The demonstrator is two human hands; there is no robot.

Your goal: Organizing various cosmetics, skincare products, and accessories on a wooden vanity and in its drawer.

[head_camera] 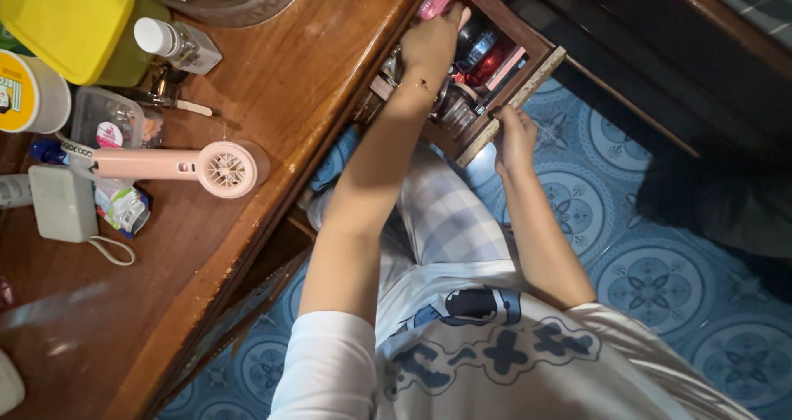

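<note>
On the wooden desk (272, 82), at about nine o'clock, a pink hair dryer (186, 166) lies on its side, with a yellow-lidded box (70, 20) at eleven o'clock. Toward twelve o'clock the left hand (431, 44) reaches into the open drawer (532, 77), fingers curled down among small bottles and jars (462, 98); whether it grips one cannot be told. Just past it, at one o'clock, the right hand (513, 139) closes on the drawer's front edge. Blue patterned floor tiles (652, 280) spread toward four o'clock.
</note>
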